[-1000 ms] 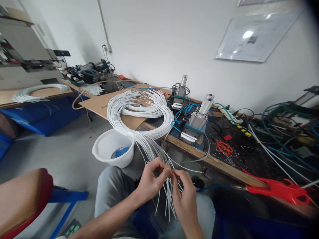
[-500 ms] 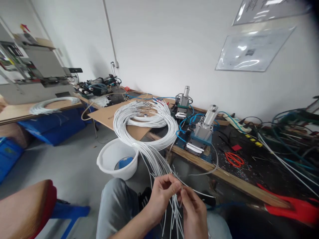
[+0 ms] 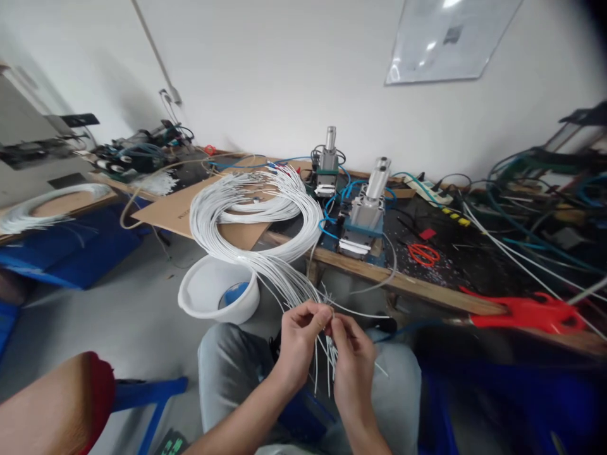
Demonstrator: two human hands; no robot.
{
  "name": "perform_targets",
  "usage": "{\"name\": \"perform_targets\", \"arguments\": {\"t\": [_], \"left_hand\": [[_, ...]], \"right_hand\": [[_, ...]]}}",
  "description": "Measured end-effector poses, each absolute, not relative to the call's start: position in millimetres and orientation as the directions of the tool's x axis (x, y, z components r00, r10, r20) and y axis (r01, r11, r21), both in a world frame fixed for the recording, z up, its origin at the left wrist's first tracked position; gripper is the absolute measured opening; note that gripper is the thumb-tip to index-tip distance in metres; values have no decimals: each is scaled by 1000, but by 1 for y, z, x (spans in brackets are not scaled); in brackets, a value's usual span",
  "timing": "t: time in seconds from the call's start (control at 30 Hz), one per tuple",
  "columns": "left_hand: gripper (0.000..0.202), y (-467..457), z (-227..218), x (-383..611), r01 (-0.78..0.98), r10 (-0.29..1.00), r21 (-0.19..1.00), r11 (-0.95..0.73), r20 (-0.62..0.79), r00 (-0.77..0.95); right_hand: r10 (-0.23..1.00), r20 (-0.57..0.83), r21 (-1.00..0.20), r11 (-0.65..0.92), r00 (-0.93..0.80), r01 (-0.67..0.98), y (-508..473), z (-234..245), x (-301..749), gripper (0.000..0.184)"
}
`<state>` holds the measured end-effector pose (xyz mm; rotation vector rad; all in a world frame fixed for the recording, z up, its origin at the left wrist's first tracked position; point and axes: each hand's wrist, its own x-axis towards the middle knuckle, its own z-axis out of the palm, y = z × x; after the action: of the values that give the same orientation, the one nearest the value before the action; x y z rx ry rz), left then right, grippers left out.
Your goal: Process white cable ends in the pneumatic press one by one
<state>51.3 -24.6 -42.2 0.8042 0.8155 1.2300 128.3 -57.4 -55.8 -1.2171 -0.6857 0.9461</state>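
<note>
A large coil of thin white wires (image 3: pixel 246 215) lies on a cardboard sheet (image 3: pixel 183 212) on the bench, and its loose ends hang down over my lap. My left hand (image 3: pixel 298 335) pinches a bunch of those wire ends near the top. Close beside it, my right hand (image 3: pixel 353 357) also grips the wire ends (image 3: pixel 325 354), fingertips nearly touching the left hand's. The ends dangle between both hands above my knees.
Two pneumatic machines (image 3: pixel 365 212) with blue hoses stand on the wooden bench (image 3: pixel 417 287). Orange scissors (image 3: pixel 423 254), a red tool (image 3: pixel 526 313), a power strip and tangled cables lie to the right. A white bucket (image 3: pixel 215 297) sits on the floor. A stool (image 3: pixel 61 404) is at left.
The camera view swung left and down, then back. My hands stayed together on the wire ends, working them slightly higher; no wire was let go.
</note>
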Motion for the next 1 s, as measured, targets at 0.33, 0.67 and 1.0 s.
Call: {"name": "perform_targets", "arguments": {"t": [0.33, 0.67, 1.0], "left_hand": [[24, -22, -42, 49, -323, 994, 946, 38, -2, 110], [16, -19, -43, 47, -438, 976, 889, 135, -44, 212], [20, -15, -37, 38, -269, 979, 963, -19, 72, 191]], "right_hand": [[885, -85, -949, 67, 458, -307, -56, -51, 124, 32], [904, -121, -929, 43, 410, -368, -56, -47, 126, 40], [918, -67, -940, 74, 392, -333, -56, -48, 126, 34]]}}
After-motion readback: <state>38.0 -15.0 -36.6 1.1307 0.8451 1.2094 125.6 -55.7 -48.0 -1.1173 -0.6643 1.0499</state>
